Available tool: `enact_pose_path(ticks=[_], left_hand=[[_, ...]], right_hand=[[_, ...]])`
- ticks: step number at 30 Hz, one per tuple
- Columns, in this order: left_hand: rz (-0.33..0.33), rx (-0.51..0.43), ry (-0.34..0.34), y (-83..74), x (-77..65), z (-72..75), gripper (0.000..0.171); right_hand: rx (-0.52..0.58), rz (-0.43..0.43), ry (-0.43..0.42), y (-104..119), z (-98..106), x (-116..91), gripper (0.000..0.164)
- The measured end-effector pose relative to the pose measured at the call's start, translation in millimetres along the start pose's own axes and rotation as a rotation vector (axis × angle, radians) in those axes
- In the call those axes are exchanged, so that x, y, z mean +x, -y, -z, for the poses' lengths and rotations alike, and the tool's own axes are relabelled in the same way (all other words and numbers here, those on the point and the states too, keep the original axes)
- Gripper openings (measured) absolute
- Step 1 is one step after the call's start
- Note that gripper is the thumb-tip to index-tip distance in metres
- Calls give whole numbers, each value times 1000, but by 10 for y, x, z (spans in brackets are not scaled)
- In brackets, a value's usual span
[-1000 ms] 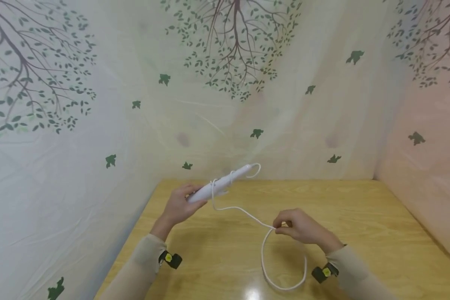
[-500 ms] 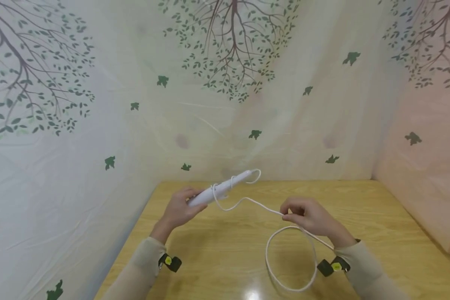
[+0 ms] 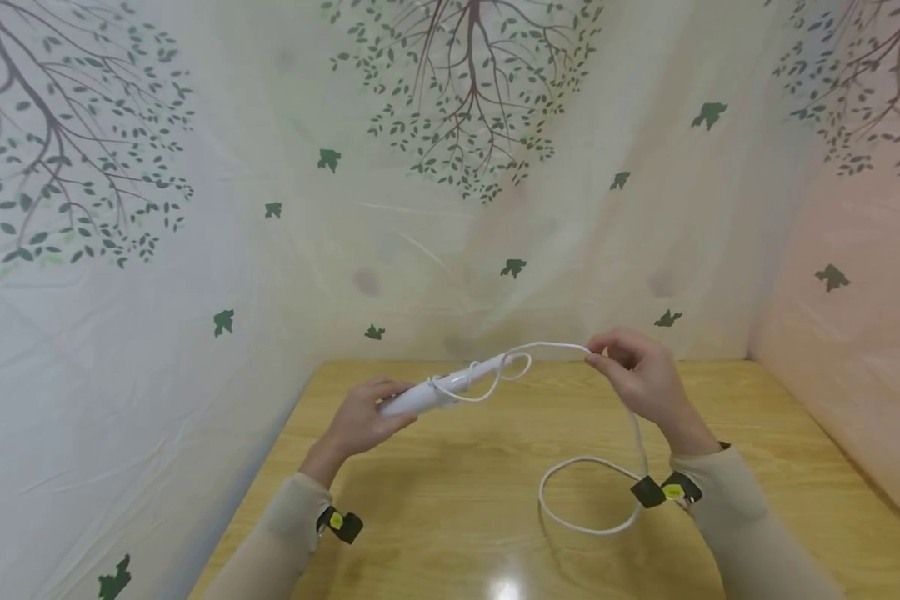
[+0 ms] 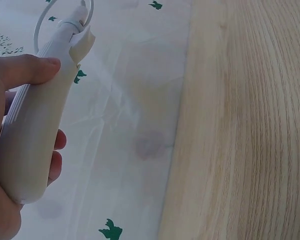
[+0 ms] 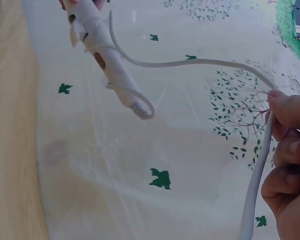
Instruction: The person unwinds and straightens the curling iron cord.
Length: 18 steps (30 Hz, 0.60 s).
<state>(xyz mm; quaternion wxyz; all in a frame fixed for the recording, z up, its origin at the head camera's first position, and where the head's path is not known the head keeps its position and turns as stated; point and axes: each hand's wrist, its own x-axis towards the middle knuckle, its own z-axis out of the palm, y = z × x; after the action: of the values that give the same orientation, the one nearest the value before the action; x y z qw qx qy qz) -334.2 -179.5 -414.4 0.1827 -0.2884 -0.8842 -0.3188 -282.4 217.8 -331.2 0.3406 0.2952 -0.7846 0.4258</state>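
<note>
My left hand (image 3: 362,417) grips a white wand-shaped appliance (image 3: 412,401) by its thick rounded end, above the table. The thumb lies along its side in the left wrist view, where a small flap juts from the casing (image 4: 40,115). From the tapered far end comes a white cord (image 3: 547,343), looped loosely around the body. Further along, my right hand (image 3: 640,375) pinches the cord between thumb and fingertips, right of the appliance's tip. In the right wrist view, dark openings show on the appliance (image 5: 97,47). Its exact kind cannot be told.
Below the right hand, a loose cord loop (image 3: 585,533) hangs down near the wooden table (image 3: 450,517). Pale sheeting (image 3: 435,250) printed with trees and green leaves stands behind and at both sides. Dark wrist cameras (image 3: 341,523) sit on both sleeves.
The right hand has moved up and slightly right, bringing the cord up past the appliance's tapered end. The lower loop has shifted and flattened. The left hand stays nearly still, the appliance slightly lower.
</note>
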Motion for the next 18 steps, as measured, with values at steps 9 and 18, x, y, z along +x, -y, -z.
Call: enact_pose_path(ticks=[9,18], left_hand=[[-25,-5,70,-14,-18,-24,37],[-38,-34,124,-31,-12,-21,38]], right_hand=[[-96,-1,-168,-345,58,86,15],[-315,-64,-348,-500,51,169,4]])
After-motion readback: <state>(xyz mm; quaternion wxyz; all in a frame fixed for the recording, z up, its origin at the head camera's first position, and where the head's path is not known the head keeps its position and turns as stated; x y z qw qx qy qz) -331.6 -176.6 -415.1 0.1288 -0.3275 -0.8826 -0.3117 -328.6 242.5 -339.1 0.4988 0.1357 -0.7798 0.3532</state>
